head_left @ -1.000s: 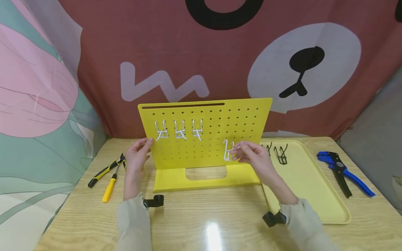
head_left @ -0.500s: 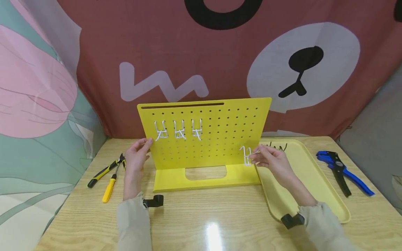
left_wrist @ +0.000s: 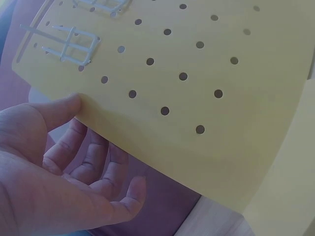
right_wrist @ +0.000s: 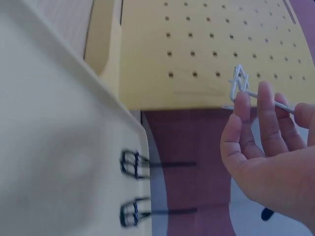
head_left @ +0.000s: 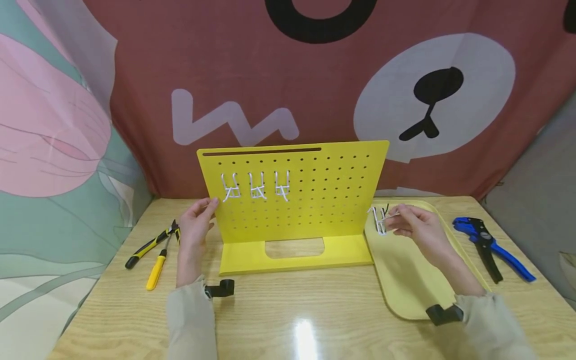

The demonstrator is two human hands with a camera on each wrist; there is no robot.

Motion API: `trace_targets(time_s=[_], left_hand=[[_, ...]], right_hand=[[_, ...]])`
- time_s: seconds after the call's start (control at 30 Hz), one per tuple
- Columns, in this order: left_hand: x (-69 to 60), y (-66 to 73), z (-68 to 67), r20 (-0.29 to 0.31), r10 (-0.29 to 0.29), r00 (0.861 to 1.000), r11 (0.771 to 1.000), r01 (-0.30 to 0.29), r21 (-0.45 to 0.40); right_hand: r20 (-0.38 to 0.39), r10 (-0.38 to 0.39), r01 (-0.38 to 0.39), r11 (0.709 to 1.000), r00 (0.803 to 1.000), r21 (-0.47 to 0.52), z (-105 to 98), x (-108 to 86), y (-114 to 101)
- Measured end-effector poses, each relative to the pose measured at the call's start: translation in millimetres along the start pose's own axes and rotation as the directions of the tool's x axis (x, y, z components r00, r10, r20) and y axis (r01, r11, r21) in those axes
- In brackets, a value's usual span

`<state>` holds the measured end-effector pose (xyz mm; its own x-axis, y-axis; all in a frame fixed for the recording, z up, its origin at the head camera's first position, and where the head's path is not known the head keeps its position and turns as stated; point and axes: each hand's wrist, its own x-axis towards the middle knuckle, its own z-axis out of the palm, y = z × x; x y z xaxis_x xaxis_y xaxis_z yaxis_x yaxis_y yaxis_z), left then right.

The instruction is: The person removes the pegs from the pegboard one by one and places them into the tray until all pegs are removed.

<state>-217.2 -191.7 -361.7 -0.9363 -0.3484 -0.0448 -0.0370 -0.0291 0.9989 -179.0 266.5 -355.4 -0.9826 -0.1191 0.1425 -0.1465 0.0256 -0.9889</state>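
A yellow pegboard (head_left: 297, 232) stands upright on its base, with three white wire hooks (head_left: 258, 192) in a row at its upper left. My left hand (head_left: 196, 222) pinches the board's left edge; in the left wrist view the thumb lies on the front face and the fingers are behind the edge. My right hand (head_left: 420, 227) holds another white wire hook (head_left: 380, 222) by its prong, above the tray (head_left: 409, 280) and just right of the board. Two black hooks (right_wrist: 130, 164) lie in that tray in the right wrist view; my hand mostly hides them in the head view.
Left of the board lie pliers (head_left: 150, 248) with black and yellow handles and a yellow-handled screwdriver (head_left: 156, 272). A blue and black wire stripper (head_left: 486, 240) lies right of the tray. A printed curtain (head_left: 234, 60) hangs behind the table (head_left: 270, 310).
My right hand has moved right with the white hook, from in front of the board to over the tray. The left hand has stayed on the board's edge.
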Motion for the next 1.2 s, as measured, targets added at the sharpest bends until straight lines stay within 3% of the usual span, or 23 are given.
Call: trace_targets(time_s=[0.3, 0.6, 0.8, 1.0, 1.2], left_hand=[[0.0, -0.4, 0.3, 0.001, 0.004, 1.0, 1.0, -0.004, 0.005], [-0.4, 1.4, 0.7, 0.007, -0.002, 1.0, 1.0, 0.001, 0.01], [-1.2, 1.8, -0.4, 0.01, -0.007, 1.0, 1.0, 0.007, 0.013], [-1.2, 2.5, -0.8, 0.01, 0.002, 1.0, 1.0, -0.002, 0.015], [-1.1, 2.1, -0.9, 0.02, 0.004, 1.0, 1.0, -0.004, 0.024]], right_hand=[[-0.038, -0.02, 0.018, 0.999, 0.999, -0.044, -46, -3.5, -4], [-0.055, -0.032, 0.025, 0.993, 0.998, -0.117, -83, -6.0, 7], [-0.062, 0.032, -0.045, 0.974, 0.998, -0.22, -101, -0.2, 15], [-0.028, 0.107, -0.109, 0.983, 0.994, -0.147, -115, 4.5, 30], [-0.055, 0.168, -0.176, 0.958, 0.984, -0.226, -124, 10.8, 50]])
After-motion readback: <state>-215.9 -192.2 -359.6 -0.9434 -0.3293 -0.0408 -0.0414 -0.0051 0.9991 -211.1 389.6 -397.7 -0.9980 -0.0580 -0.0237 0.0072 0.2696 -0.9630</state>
